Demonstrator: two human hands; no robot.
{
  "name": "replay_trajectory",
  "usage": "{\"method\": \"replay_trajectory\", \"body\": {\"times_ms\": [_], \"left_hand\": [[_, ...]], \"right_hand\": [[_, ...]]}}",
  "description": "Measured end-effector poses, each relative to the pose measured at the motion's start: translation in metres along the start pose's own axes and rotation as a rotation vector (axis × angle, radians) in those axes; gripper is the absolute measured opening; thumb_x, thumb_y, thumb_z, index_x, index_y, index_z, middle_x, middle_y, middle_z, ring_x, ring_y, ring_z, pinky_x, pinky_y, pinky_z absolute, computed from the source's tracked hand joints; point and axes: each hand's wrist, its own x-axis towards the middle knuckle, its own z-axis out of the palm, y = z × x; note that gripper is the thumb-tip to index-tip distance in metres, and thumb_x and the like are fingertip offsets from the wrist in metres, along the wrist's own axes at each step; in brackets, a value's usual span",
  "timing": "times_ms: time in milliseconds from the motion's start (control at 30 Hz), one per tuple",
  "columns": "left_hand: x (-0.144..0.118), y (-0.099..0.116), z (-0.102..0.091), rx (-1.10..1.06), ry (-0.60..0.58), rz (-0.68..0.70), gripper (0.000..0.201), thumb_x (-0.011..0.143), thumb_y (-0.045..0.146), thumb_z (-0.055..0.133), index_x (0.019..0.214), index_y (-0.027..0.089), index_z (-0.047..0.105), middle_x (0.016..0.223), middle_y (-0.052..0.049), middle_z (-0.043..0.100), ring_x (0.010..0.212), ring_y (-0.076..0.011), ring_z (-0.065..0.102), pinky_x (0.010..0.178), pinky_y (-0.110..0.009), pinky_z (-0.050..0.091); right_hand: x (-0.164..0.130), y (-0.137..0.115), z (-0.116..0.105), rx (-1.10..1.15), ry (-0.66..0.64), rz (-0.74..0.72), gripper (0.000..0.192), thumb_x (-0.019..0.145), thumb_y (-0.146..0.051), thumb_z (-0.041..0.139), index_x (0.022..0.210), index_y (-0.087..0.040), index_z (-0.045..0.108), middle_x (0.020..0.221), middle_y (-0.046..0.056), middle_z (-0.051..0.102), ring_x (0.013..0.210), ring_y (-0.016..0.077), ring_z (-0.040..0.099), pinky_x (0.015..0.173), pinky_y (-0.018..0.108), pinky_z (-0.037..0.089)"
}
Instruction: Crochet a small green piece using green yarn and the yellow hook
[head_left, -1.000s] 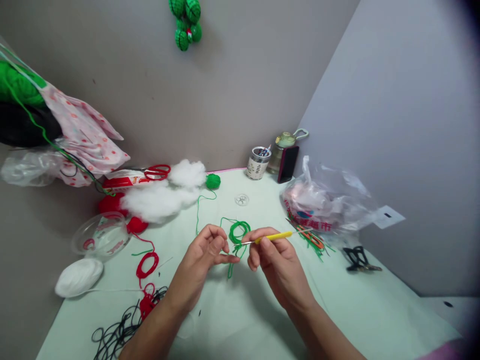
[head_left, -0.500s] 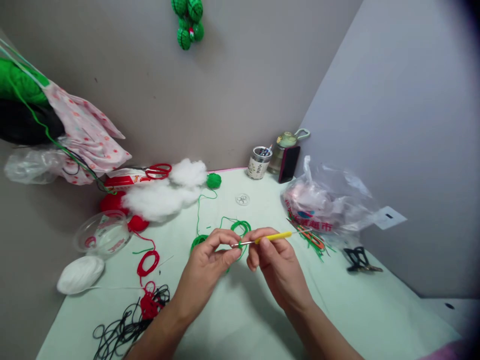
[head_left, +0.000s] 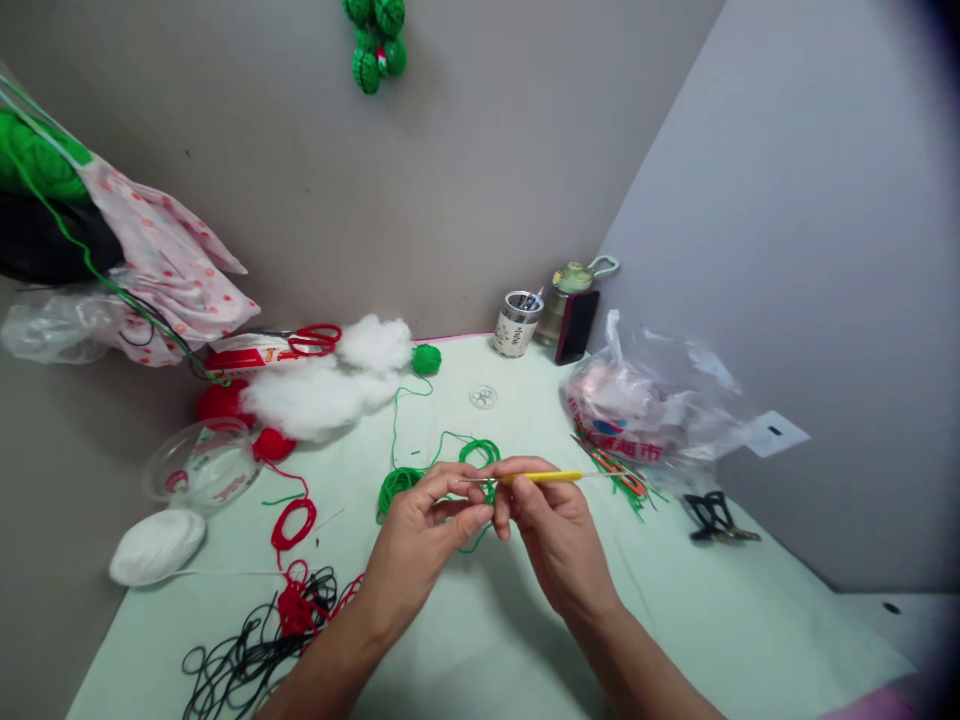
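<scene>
Green yarn (head_left: 480, 455), perhaps beneath hands (head_left: 427, 520)

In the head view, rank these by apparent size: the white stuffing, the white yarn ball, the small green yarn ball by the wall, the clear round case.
1. white stuffing, clearly largest.
2. white yarn ball, though it lies nearer the camera, which flatters it.
3. small green yarn ball.
4. clear round case, close to the green ball; that order is unsure.

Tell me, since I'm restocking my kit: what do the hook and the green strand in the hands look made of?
The crochet hook in the right hand seems a thin shiny metal shaft with a matte yellow grip, probably plastic or rubber. The green strand, pinched by the left hand, looks like soft matte yarn; fibre unclear.
</scene>
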Motion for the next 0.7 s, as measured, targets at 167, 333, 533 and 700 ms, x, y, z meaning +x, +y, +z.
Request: {"method": "replay_trajectory", "body": {"times_ms": [167, 333, 533, 700], "left_hand": [[0.0008, -0.0015, 0.0012, 0.034, -0.044, 0.038, 0.012, 0.084, 0.028, 0.076, 0.076, 0.021, 0.07, 0.108, -0.008, 0.069, 0.11, -0.026, 0.065, 0.088, -0.033, 0.054], [0.0019, -0.0029, -0.0001, 0.062, -0.07, 0.028, 0.014, 0.081, 0.028, 0.081, 0.079, 0.021, 0.069, 0.113, -0.008, 0.067, 0.113, -0.0265, 0.066, 0.099, -0.039, 0.053], [-0.0015, -0.0011, 0.0016, -0.228, 0.083, -0.042, 0.033, 0.096, 0.054, 0.069, 0.097, 0.021, 0.069, 0.133, -0.011, 0.065, 0.124, -0.0306, 0.063, 0.09, -0.039, 0.059], [-0.0054, 0.0034, 0.0081, -0.544, 0.002, -0.039, 0.037, 0.099, 0.058, 0.064, 0.108, 0.023, 0.072, 0.141, -0.011, 0.066, 0.138, -0.033, 0.057, 0.096, -0.041, 0.058]], "right_hand": [[0.0059, -0.0035, 0.0, 0.105, 0.037, 0.019, 0.02, 0.087, -0.044, 0.084, 0.093, -0.025, 0.083, 0.079, 0.001, 0.075, 0.06, 0.0092, 0.061, 0.059, 0.021, 0.054], [0.0093, -0.0054, -0.0033, 0.142, 0.049, 0.025, 0.018, 0.086, -0.043, 0.085, 0.091, -0.026, 0.084, 0.089, 0.003, 0.077, 0.066, 0.0083, 0.063, 0.061, 0.018, 0.056], [0.0082, -0.0066, -0.0059, 0.174, 0.014, 0.052, 0.018, 0.086, -0.043, 0.086, 0.091, -0.026, 0.084, 0.089, 0.002, 0.075, 0.067, 0.0088, 0.064, 0.059, 0.017, 0.057], [0.004, -0.0044, -0.0018, 0.158, -0.115, 0.06, 0.017, 0.09, -0.043, 0.082, 0.092, -0.027, 0.085, 0.085, 0.003, 0.077, 0.069, 0.011, 0.067, 0.062, 0.019, 0.058]]}}
